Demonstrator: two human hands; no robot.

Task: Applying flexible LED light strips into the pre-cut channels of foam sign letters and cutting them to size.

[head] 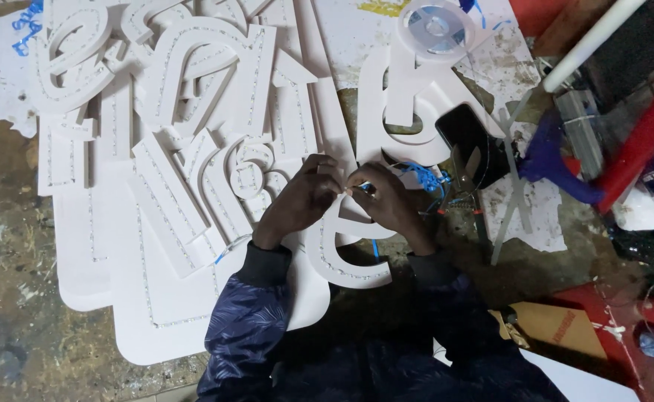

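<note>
— Wire point(356, 187), thin and blue-tinted, is what we have pinched between both sets of fingertips, just above the curved white letter point(342, 260) that lies closest to our chest. We hold it up off the letter, it seems, so the ends can meet where we can see them.

— And how do our hands sit?

— Our left hand point(301, 201) is curled nearly closed, thumb and forefinger pressed on the wire end. Our right hand point(386, 202) mirrors it, fingers drawn tight, tips almost touching the left's. Whether the right also grips a small tool, we cannot tell.

— Why is that letter so near?

— Its edge carries a row of small dots, likely lights, and the wire seems to run from it, so we keep it under our wrists. A loose tangle of blue wire point(427, 179) lies just beside our right hand, within easy reach.

— Further out?

— A dark phone point(467, 132) rests on a white cutout past the tangle. To our left, the stacked white letters and numerals point(193, 112) overlap in a heap, probably set aside. Farthest, a clear spool point(435, 28) sits at the top of the worn bench point(7, 246), and a blue glue gun point(554, 160) lies off to the right.
</note>
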